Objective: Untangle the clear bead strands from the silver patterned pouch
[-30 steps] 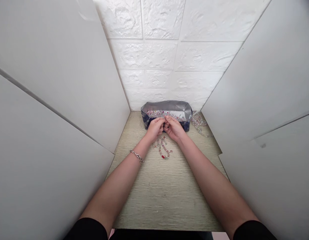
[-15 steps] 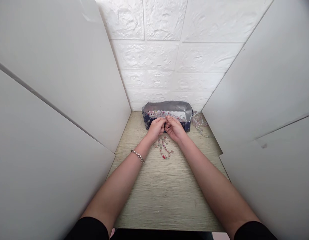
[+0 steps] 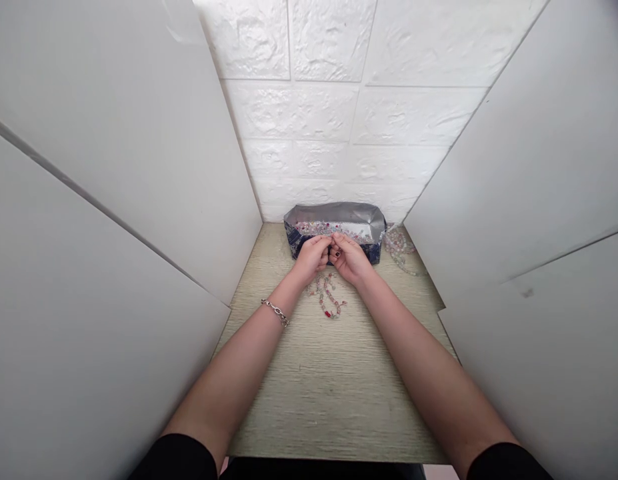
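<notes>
My left hand [image 3: 313,259] and my right hand [image 3: 349,259] meet fingertip to fingertip at the front rim of a dark blue, silver-lined container [image 3: 373,252]. Both are closed in a pinch; whatever lies between the fingertips is too small to make out. Loose pink, clear and red beads [image 3: 313,228] cover part of the container's floor behind the fingers. Below the hands a string of beads [image 3: 331,303], mostly clear and pink with a red one at its bend, hangs or lies in a loop over the tabletop. Its upper end disappears behind my hands.
More strung pale beads [image 3: 401,250] lie in a heap right of the container. The wooden tabletop [image 3: 333,387] is hemmed in by a white panel on the left [image 3: 139,167], another panel on the right [image 3: 529,173] and a white brick-patterned wall [image 3: 323,110] behind.
</notes>
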Action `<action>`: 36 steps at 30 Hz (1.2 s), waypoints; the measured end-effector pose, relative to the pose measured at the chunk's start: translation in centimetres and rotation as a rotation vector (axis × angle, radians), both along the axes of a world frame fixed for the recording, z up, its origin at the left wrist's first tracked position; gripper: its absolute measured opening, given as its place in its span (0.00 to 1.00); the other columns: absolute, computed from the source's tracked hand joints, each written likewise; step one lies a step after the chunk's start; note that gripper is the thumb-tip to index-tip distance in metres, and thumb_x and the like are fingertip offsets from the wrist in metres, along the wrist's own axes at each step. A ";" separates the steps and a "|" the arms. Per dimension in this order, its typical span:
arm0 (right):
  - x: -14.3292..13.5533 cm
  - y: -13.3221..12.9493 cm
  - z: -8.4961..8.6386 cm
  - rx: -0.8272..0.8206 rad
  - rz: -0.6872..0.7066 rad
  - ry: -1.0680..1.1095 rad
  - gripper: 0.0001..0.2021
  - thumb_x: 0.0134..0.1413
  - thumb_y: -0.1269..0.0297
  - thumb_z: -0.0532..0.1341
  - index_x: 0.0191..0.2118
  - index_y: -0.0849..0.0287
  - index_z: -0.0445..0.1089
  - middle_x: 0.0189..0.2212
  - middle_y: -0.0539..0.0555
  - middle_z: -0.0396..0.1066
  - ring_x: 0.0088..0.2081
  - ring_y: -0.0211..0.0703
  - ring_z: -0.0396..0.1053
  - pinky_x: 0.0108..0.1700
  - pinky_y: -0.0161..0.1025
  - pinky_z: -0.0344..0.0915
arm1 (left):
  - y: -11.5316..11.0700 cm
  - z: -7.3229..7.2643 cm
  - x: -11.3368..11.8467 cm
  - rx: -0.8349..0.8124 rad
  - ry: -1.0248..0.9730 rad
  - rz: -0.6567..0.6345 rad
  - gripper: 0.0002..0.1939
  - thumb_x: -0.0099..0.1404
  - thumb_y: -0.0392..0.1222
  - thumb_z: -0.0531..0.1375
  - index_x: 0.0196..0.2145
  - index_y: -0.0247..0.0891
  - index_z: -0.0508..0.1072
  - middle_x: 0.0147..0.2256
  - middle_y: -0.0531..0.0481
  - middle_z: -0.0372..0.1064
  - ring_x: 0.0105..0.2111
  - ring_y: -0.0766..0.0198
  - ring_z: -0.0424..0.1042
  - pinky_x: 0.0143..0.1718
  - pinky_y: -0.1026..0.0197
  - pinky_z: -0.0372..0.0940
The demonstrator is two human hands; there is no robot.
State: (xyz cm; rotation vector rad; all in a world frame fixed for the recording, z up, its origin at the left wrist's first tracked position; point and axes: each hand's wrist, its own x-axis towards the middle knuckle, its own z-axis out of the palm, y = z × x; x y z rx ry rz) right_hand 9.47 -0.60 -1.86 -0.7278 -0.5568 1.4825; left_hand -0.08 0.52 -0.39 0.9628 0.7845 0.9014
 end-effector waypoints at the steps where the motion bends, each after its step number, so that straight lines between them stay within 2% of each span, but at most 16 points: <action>1: 0.0 0.0 0.0 -0.004 0.001 0.001 0.09 0.36 0.65 0.64 0.24 0.61 0.62 0.15 0.43 0.58 0.15 0.26 0.53 0.15 0.26 0.50 | 0.0 -0.1 0.0 0.000 -0.002 0.002 0.07 0.50 0.41 0.55 0.23 0.36 0.60 0.13 0.62 0.44 0.08 0.80 0.41 0.10 0.71 0.34; 5: -0.2 0.2 0.0 -0.037 -0.058 -0.001 0.06 0.40 0.65 0.61 0.24 0.61 0.63 0.15 0.44 0.59 0.16 0.26 0.54 0.16 0.26 0.52 | 0.2 -0.3 0.1 -0.009 -0.022 0.037 0.07 0.50 0.40 0.55 0.23 0.35 0.60 0.13 0.62 0.44 0.09 0.80 0.44 0.10 0.72 0.37; 9: -0.3 0.5 0.2 -0.129 -0.130 0.010 0.02 0.44 0.70 0.56 0.25 0.62 0.63 0.14 0.45 0.59 0.16 0.28 0.55 0.17 0.27 0.56 | 0.3 -0.6 0.3 -0.023 -0.063 0.079 0.05 0.50 0.38 0.55 0.23 0.35 0.60 0.14 0.60 0.50 0.11 0.78 0.51 0.10 0.71 0.43; 15: -0.2 0.6 0.6 -0.187 -0.147 0.060 0.03 0.44 0.73 0.53 0.26 0.62 0.63 0.13 0.45 0.59 0.15 0.30 0.56 0.17 0.29 0.57 | 0.6 -0.8 0.4 -0.046 -0.127 0.105 0.04 0.50 0.35 0.55 0.21 0.34 0.60 0.16 0.58 0.54 0.14 0.75 0.57 0.14 0.69 0.52; 19: -0.1 0.6 0.6 -0.195 -0.147 0.074 0.04 0.43 0.74 0.52 0.27 0.62 0.63 0.13 0.45 0.59 0.15 0.31 0.57 0.17 0.29 0.57 | 0.6 -0.8 0.4 -0.060 -0.123 0.101 0.04 0.50 0.34 0.54 0.22 0.35 0.60 0.16 0.58 0.54 0.14 0.75 0.57 0.15 0.69 0.53; 25: 0.0 0.5 0.6 -0.193 -0.142 0.063 0.11 0.37 0.81 0.48 0.28 0.62 0.61 0.14 0.46 0.59 0.16 0.31 0.58 0.19 0.29 0.58 | 0.6 -0.8 0.3 -0.056 -0.121 0.086 0.05 0.51 0.34 0.54 0.21 0.34 0.59 0.17 0.57 0.54 0.15 0.75 0.57 0.16 0.69 0.54; 30: 0.1 0.7 0.5 -0.192 -0.144 0.048 0.07 0.40 0.76 0.50 0.28 0.62 0.61 0.15 0.45 0.58 0.16 0.31 0.56 0.19 0.30 0.56 | 0.6 -0.8 0.4 -0.054 -0.117 0.086 0.04 0.51 0.34 0.54 0.21 0.34 0.60 0.17 0.57 0.54 0.15 0.75 0.58 0.17 0.69 0.56; 33: 0.3 0.9 0.6 -0.187 -0.176 -0.034 0.05 0.42 0.71 0.51 0.28 0.61 0.61 0.15 0.45 0.57 0.16 0.31 0.54 0.19 0.31 0.54 | 0.5 -0.8 0.4 -0.057 -0.109 0.092 0.04 0.51 0.35 0.54 0.22 0.34 0.60 0.17 0.58 0.54 0.15 0.75 0.58 0.17 0.68 0.56; 36: -0.8 -0.7 1.7 -0.054 -0.384 -0.369 0.04 0.44 0.68 0.50 0.23 0.60 0.59 0.16 0.45 0.54 0.17 0.31 0.51 0.20 0.31 0.51 | 0.5 -0.7 0.4 -0.047 -0.103 0.101 0.03 0.51 0.35 0.54 0.23 0.35 0.61 0.16 0.58 0.54 0.15 0.75 0.58 0.17 0.68 0.56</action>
